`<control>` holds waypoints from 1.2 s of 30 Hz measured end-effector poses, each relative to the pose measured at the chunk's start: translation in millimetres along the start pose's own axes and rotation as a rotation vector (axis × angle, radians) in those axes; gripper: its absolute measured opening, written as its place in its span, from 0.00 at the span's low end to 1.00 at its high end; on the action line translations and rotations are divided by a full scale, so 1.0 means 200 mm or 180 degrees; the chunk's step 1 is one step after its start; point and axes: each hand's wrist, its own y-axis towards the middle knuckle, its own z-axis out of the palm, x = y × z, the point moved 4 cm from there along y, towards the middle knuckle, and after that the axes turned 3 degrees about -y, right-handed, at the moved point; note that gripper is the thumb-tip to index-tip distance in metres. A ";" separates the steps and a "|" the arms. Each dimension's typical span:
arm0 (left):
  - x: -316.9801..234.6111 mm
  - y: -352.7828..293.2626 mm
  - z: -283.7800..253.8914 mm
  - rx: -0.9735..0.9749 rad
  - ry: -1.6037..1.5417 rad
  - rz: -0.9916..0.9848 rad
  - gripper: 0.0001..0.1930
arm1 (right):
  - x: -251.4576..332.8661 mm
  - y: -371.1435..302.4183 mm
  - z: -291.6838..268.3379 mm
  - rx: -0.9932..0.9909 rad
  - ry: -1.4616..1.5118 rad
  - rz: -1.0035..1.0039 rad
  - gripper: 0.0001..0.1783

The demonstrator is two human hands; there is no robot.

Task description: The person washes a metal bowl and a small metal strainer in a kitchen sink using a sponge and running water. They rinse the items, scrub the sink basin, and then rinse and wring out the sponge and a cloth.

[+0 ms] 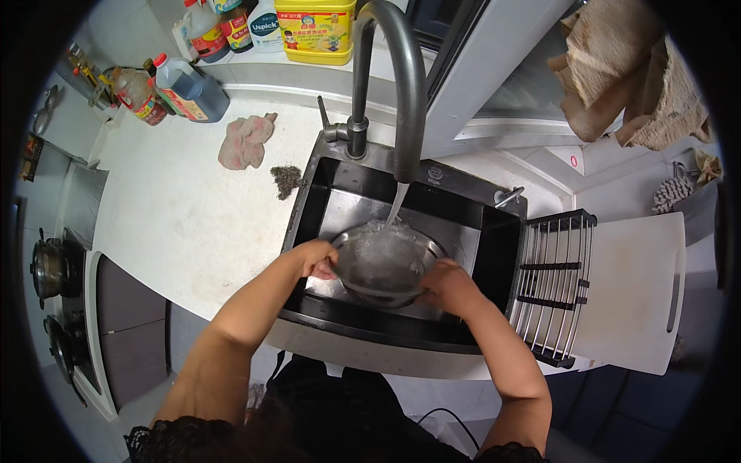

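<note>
A round metal basin (pixel 370 287) sits in the dark sink (pixel 359 201), and a stream of water (pixel 397 204) from the tall grey faucet (pixel 411 116) splashes into it. My left hand (pixel 315 259) is closed round the basin's left rim. On the opposite side, my right hand (pixel 448 285) is closed at the right rim, its fingertips partly hidden. Churning water blurs whatever lies inside the basin.
Left of the sink lie a steel scouring pad (pixel 286 181) and a crumpled cloth (pixel 245 142). Bottles (pixel 189 89) and a yellow tub (pixel 315 31) stand behind. A roll-up rack (pixel 552 285) and a white cutting board (pixel 629 293) flank the right side.
</note>
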 end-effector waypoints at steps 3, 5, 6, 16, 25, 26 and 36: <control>-0.12 0.04 0.09 0.0312 -0.0037 0.1258 0.28 | -0.02 -0.01 -0.14 -0.0338 0.1318 0.0764 0.16; -0.16 0.02 0.16 0.0691 -0.0292 0.1634 0.31 | -0.08 -0.02 -0.16 -0.0462 0.2076 0.1117 0.18; -0.18 -0.01 0.19 0.0883 -0.0409 0.1816 0.33 | -0.16 -0.03 -0.12 -0.0599 0.2671 0.1168 0.20; -0.18 -0.11 0.21 -0.1103 0.0718 0.1975 0.30 | -0.42 0.10 0.23 -0.2961 0.2697 0.1804 0.12; -0.05 -0.23 0.30 -0.2578 0.1037 0.2664 0.30 | 0.04 0.53 0.31 -0.2717 -0.0030 0.1464 0.23; -0.04 -0.27 0.29 -0.2559 0.0962 0.2759 0.29 | -0.07 0.54 0.32 -0.2534 0.1246 0.1728 0.24; -0.07 -0.28 0.29 -0.1453 -0.2328 0.1663 0.27 | -0.11 0.45 0.89 -0.3391 0.5692 0.2617 0.28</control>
